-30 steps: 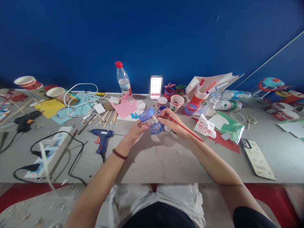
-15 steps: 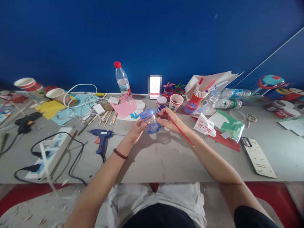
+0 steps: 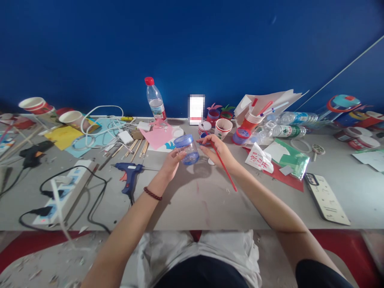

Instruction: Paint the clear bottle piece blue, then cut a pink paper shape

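My left hand grips a small clear plastic jar with a blue-painted rim and bottom, lifted above the grey table and tilted to the left. A dark bead bracelet sits on that wrist. My right hand pinches a thin red paintbrush, whose handle slants down toward me. The brush's tip end points toward small paint pots just behind the hand. The right hand is a little apart from the jar.
A blue glue gun lies left of my hands, with a power strip and black cables beyond. A water bottle, paper cups, pink paper, wooden sticks and plastic bottles crowd the back. A phone lies at right.
The jar has tipped more upright and shifted slightly left in my left hand. My right hand has drawn away from the jar, and the brush handle has swung steeper toward me.
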Demonstrator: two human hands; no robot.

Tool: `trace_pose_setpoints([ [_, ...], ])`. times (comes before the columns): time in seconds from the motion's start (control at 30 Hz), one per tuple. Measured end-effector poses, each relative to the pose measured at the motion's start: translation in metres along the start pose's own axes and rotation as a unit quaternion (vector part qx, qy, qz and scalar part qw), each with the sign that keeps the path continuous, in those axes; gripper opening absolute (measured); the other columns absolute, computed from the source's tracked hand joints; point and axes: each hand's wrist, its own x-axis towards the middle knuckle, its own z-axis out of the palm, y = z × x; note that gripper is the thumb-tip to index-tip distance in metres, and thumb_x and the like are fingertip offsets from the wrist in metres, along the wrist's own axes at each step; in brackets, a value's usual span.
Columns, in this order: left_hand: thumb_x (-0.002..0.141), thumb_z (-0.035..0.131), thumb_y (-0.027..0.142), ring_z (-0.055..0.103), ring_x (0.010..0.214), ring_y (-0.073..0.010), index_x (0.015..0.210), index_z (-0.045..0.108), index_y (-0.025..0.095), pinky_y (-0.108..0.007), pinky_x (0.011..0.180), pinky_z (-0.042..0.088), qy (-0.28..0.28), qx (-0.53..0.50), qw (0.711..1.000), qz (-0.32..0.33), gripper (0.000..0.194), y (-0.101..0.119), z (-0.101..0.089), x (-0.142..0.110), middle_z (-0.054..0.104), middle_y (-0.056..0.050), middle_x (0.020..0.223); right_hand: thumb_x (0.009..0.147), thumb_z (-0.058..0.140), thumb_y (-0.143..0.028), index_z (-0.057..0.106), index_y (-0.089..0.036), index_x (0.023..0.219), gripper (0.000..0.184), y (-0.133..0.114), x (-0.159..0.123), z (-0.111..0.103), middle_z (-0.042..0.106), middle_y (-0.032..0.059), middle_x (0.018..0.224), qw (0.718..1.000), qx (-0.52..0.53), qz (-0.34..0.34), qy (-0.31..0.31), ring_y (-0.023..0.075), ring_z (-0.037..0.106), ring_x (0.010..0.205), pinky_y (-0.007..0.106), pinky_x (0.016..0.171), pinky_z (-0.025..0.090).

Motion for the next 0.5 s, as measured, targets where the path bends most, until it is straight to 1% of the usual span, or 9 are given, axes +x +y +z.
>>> trace_pose_setpoints([
  [0.07,0.053,0.09,0.057,0.056,0.127,-0.0347,0.091,0.078,0.023,-0.046,0.105,0.044,0.03,0.0,1.0,0.008,0.052,0.0,-0.001,0.002,0.073,-0.009,0.118,0.092,0.058,-0.044,0.055,-0.024,0.093,0.02,-0.004,0.0,0.001,0.072,0.008,0.11,0.999,-0.014,-0.009,0.045,0.0206,0.067,0.1,0.043,0.093,0.052],
  [0.17,0.055,0.085,0.063,0.055,0.13,-0.0335,0.089,0.076,0.019,-0.043,0.106,0.043,0.071,-0.016,0.997,0.014,0.056,0.002,-0.003,0.005,0.073,-0.011,0.117,0.1,0.045,-0.047,0.062,-0.023,0.104,0.029,-0.011,-0.003,0.002,0.073,0.007,0.104,0.995,-0.004,-0.039,0.087,0.0195,0.068,0.099,0.041,0.092,0.053],
  [0.27,0.056,0.082,0.068,0.058,0.125,-0.0321,0.094,0.074,0.019,-0.041,0.103,0.046,0.07,-0.056,0.996,0.007,0.062,0.006,-0.004,0.005,0.074,-0.011,0.112,0.102,0.041,-0.048,0.067,-0.022,0.111,0.037,-0.02,-0.008,0.004,0.074,0.0071,0.104,0.992,0.0,-0.076,0.103,0.0189,0.069,0.097,0.038,0.088,0.056],
  [0.33,0.054,0.082,0.069,0.061,0.121,-0.0314,0.094,0.074,0.019,-0.04,0.101,0.047,0.068,-0.078,0.995,0.004,0.064,0.008,-0.004,0.005,0.075,-0.009,0.109,0.103,0.041,-0.043,0.07,-0.022,0.109,0.036,-0.027,-0.012,0.004,0.075,0.0071,0.102,0.988,-0.02,-0.109,0.112,0.0186,0.07,0.093,0.037,0.084,0.058],
  [0.43,0.05,0.084,0.067,0.063,0.116,-0.031,0.092,0.074,0.02,-0.04,0.099,0.049,0.072,-0.092,0.993,0.006,0.065,0.008,-0.006,0.006,0.076,-0.008,0.104,0.102,0.043,-0.032,0.072,-0.021,0.102,0.031,-0.038,-0.019,0.003,0.075,0.0062,0.094,0.978,-0.068,-0.163,0.113,0.0172,0.071,0.085,0.034,0.077,0.058],
  [0.5,0.05,0.084,0.065,0.065,0.114,-0.0305,0.092,0.074,0.02,-0.041,0.099,0.049,0.075,-0.094,0.993,0.006,0.062,0.007,-0.008,0.008,0.076,-0.007,0.102,0.1,0.046,-0.025,0.072,-0.021,0.101,0.026,-0.045,-0.024,0.002,0.075,0.0052,0.09,0.97,-0.103,-0.191,0.109,0.0162,0.071,0.083,0.032,0.074,0.058],
])
